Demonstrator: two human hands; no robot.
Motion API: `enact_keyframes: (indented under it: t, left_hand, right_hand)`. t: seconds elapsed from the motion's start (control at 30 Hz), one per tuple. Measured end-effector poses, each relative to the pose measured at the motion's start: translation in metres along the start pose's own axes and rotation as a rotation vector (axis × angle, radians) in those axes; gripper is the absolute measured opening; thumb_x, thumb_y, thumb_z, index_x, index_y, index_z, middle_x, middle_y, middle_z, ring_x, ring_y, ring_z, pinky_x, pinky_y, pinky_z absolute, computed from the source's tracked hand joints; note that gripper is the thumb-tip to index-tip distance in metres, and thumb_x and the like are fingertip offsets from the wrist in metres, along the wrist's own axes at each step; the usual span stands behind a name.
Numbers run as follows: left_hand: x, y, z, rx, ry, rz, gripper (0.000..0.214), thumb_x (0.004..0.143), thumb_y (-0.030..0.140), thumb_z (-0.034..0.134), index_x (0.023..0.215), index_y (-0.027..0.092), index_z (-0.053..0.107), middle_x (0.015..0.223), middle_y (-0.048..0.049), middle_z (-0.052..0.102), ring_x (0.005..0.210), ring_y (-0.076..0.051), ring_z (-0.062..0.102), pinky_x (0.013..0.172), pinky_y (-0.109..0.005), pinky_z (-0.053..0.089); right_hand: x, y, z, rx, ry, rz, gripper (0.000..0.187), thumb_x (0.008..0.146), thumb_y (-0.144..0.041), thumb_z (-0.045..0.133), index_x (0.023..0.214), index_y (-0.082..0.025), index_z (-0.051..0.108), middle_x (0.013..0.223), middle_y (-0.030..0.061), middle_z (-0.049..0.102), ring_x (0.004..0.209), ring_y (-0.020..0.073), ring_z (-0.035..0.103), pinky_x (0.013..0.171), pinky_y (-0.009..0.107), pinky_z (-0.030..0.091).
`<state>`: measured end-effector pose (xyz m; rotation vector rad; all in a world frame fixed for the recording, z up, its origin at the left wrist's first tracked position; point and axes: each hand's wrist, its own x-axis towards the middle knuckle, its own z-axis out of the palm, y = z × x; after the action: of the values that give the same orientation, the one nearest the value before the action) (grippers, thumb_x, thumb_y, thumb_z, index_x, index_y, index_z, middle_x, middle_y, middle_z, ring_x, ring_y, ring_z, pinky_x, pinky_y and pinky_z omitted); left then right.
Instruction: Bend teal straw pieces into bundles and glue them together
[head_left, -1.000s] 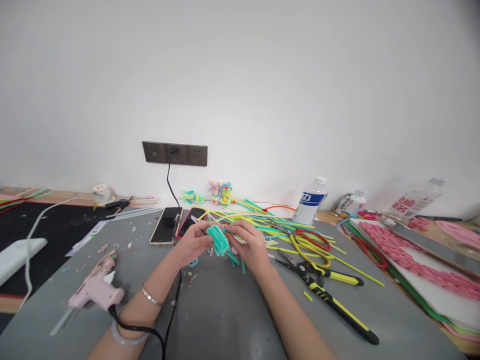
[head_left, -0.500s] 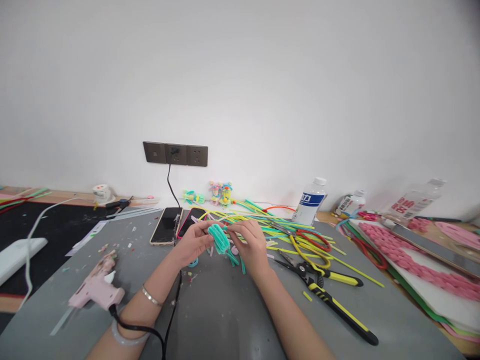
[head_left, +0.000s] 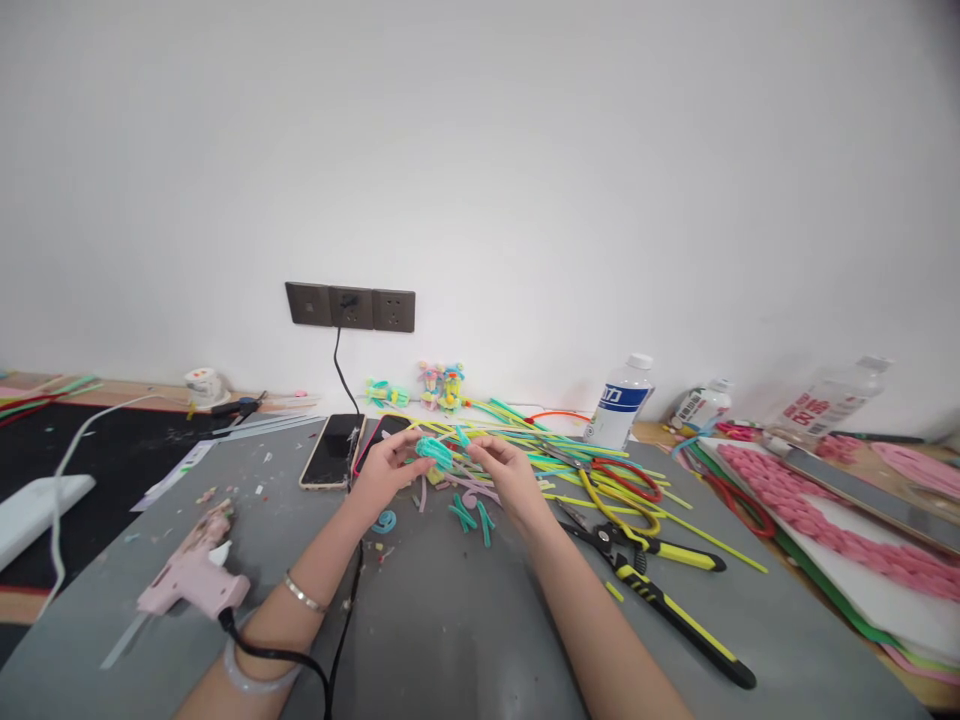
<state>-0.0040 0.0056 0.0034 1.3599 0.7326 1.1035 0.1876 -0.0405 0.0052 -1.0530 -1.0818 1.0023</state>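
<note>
In my left hand [head_left: 386, 468] is a turquoise bundle of bent pipe cleaners [head_left: 435, 453], gripped between thumb and fingers above the middle of the grey mat. Close beside it, my right hand [head_left: 502, 468] pinches a short turquoise pipe cleaner piece [head_left: 462, 436] that points up and left. Short turquoise pieces [head_left: 486, 522] lie on the mat below my right hand. A light blue coil [head_left: 384, 522] rests below my left hand. Lilac strips [head_left: 471, 492] lie partly hidden behind my fingers.
A pink glue gun [head_left: 196, 570] lies at left, its cord passing over my left forearm. Yellow-black pliers [head_left: 660, 590], scissors [head_left: 626, 490] and long pipe cleaners [head_left: 705, 535] spread to the right. Phones [head_left: 332, 452], small figures [head_left: 442, 385] and a bottle [head_left: 621, 402] stand or lie behind.
The turquoise bundle has tipped toward level and moved slightly up. My right hand has risen a little, and the short turquoise piece now shows at its fingertips.
</note>
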Motion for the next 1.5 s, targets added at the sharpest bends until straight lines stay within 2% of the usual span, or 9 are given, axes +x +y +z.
enact_keyframes:
  t: [0.13, 0.3, 0.4, 0.53, 0.77, 1.07, 1.33, 1.5]
  left_hand:
    - [0.002, -0.001, -0.001, 0.048, -0.005, 0.005, 0.044, 0.062, 0.027, 0.087, 0.102, 0.013, 0.072, 0.09, -0.0064, 0.074, 0.076, -0.018, 0.067, 0.067, -0.028, 0.055]
    - [0.004, -0.005, -0.001, 0.053, -0.017, 0.002, 0.044, 0.062, 0.029, 0.087, 0.1, 0.013, 0.071, 0.085, -0.005, 0.073, 0.072, -0.017, 0.066, 0.064, -0.027, 0.054]
    - [0.003, -0.008, -0.002, 0.051, -0.044, -0.003, 0.043, 0.065, 0.031, 0.085, 0.102, 0.013, 0.071, 0.089, -0.0058, 0.073, 0.075, -0.018, 0.067, 0.067, -0.028, 0.055]
    - [0.003, -0.01, -0.003, 0.072, -0.063, 0.001, 0.044, 0.069, 0.033, 0.082, 0.106, 0.014, 0.07, 0.092, -0.0069, 0.073, 0.078, -0.018, 0.067, 0.068, -0.028, 0.056]
    - [0.005, -0.011, -0.004, 0.155, -0.037, 0.04, 0.047, 0.067, 0.036, 0.08, 0.106, 0.014, 0.069, 0.094, -0.0077, 0.073, 0.078, -0.019, 0.067, 0.065, -0.029, 0.056]
    - [0.004, -0.011, -0.004, 0.141, -0.047, 0.041, 0.046, 0.068, 0.034, 0.08, 0.108, 0.013, 0.07, 0.096, -0.0083, 0.074, 0.076, -0.018, 0.069, 0.064, -0.027, 0.057]
    - [0.003, -0.01, -0.003, 0.096, -0.033, -0.028, 0.052, 0.064, 0.035, 0.083, 0.111, 0.014, 0.072, 0.101, -0.0087, 0.077, 0.078, -0.021, 0.072, 0.071, -0.033, 0.06]
    - [0.004, -0.013, -0.004, 0.114, -0.053, 0.005, 0.055, 0.066, 0.036, 0.082, 0.115, 0.012, 0.071, 0.096, -0.0097, 0.077, 0.079, -0.021, 0.071, 0.075, -0.033, 0.059]
  right_hand:
    - [-0.001, 0.002, 0.003, -0.027, -0.066, 0.028, 0.029, 0.066, -0.045, 0.081, 0.068, -0.019, 0.068, 0.067, -0.0006, 0.063, 0.066, 0.0155, 0.055, 0.065, 0.029, 0.044]
    - [0.001, 0.007, 0.003, -0.107, -0.048, 0.001, 0.026, 0.065, -0.042, 0.08, 0.068, -0.018, 0.069, 0.072, 0.0006, 0.063, 0.067, 0.0154, 0.053, 0.066, 0.029, 0.041]
    - [0.001, 0.01, 0.004, -0.131, -0.049, -0.02, 0.024, 0.067, -0.041, 0.079, 0.068, -0.019, 0.068, 0.071, 0.0011, 0.062, 0.066, 0.0158, 0.052, 0.065, 0.03, 0.04]
    - [0.001, 0.011, 0.004, -0.175, -0.036, -0.076, 0.023, 0.067, -0.04, 0.078, 0.067, -0.019, 0.069, 0.073, 0.0023, 0.063, 0.066, 0.0168, 0.051, 0.065, 0.03, 0.041]
    - [0.0, 0.008, 0.003, -0.329, -0.005, -0.219, 0.015, 0.071, -0.034, 0.074, 0.067, -0.021, 0.068, 0.076, 0.003, 0.065, 0.068, 0.018, 0.053, 0.071, 0.032, 0.045]
    - [-0.002, 0.01, 0.005, -0.389, -0.001, -0.297, 0.012, 0.074, -0.031, 0.073, 0.069, -0.022, 0.068, 0.078, 0.0034, 0.065, 0.071, 0.0192, 0.055, 0.074, 0.035, 0.047]
    - [-0.002, 0.008, 0.005, -0.439, -0.002, -0.357, 0.011, 0.076, -0.029, 0.072, 0.069, -0.022, 0.067, 0.077, 0.0035, 0.064, 0.072, 0.0202, 0.055, 0.072, 0.034, 0.047]
    - [-0.003, 0.008, 0.005, -0.492, 0.01, -0.415, 0.014, 0.08, -0.029, 0.07, 0.069, -0.022, 0.064, 0.075, 0.0034, 0.064, 0.072, 0.0208, 0.055, 0.07, 0.034, 0.044]
